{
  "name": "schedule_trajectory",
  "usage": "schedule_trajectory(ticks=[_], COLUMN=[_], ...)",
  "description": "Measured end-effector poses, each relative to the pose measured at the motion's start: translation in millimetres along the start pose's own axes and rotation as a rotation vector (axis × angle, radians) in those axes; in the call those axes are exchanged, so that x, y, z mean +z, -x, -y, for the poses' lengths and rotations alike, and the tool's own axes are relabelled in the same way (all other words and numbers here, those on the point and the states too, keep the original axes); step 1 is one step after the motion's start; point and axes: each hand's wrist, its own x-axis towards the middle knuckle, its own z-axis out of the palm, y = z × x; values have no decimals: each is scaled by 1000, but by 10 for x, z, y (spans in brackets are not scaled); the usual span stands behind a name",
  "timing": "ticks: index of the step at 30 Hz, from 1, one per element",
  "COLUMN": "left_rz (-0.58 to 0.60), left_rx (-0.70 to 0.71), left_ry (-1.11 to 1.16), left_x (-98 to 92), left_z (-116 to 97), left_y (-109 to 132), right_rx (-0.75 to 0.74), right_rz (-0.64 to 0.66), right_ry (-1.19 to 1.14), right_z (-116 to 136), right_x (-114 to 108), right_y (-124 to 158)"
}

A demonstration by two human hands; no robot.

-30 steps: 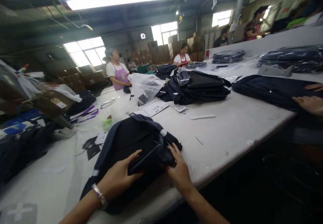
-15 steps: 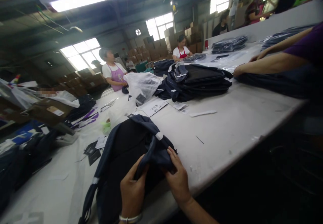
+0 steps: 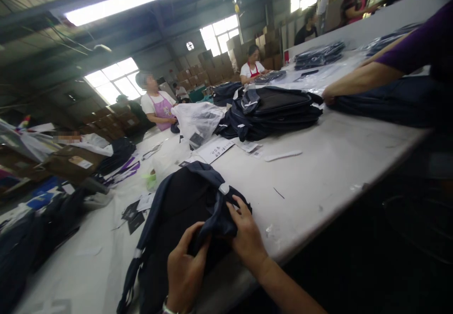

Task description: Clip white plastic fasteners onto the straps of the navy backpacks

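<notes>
A dark navy backpack [image 3: 173,201] lies on the white table in front of me, its strap side up. My left hand [image 3: 187,262] grips a folded edge of navy fabric near the bag's middle, thumb and fingers closed on it. On the right side of the same fold, my right hand [image 3: 246,231] holds the shoulder strap [image 3: 217,212], fingers bent over the cloth. A white tab [image 3: 224,189] shows on that strap just above my right fingers. Webbing ends dangle at the bag's lower left. The fabric hides some of my fingertips.
A pile of navy backpacks [image 3: 276,111] stands farther back beside a white plastic bag [image 3: 198,118]. Black tags [image 3: 134,217] lie left of my bag; a white strip [image 3: 283,156] lies right. A co-worker's arm [image 3: 364,80] reaches over bags at the right. The table edge slopes along the lower right.
My right fingers have shifted slightly up and left along the strap, toward the white tab. The co-worker's arm at the right has moved over the bags. The view has tilted slightly.
</notes>
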Motion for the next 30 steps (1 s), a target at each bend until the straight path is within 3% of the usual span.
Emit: schedule_trajectory(ticks=[3,7,10,14,17,23,30], left_rz=[175,264,263,58,-45,133,145], left_rx=[107,275,303,150,138,233,245], left_ry=[-267,-492,-330,109,232,198,-129], left_x=[-123,-204,-108,133,230,115,137], left_z=[-245,-487,-427,-175,-49,-72,-165], left_y=[-116,-381,-454,-272,-113,-141,-67], right_rx=[-26,-64,-46,46,116,56,50], right_rz=[-54,-96,-130,-118,-46,112,-82], right_ry=[-53,-66,-68,-154,-232,-132,-278], right_z=[-61,-69,-84,-96,-64,-65,-132], right_x=[95,97,86,98,26,-189,-78], right_y=[58,88,71,64,65,47,180])
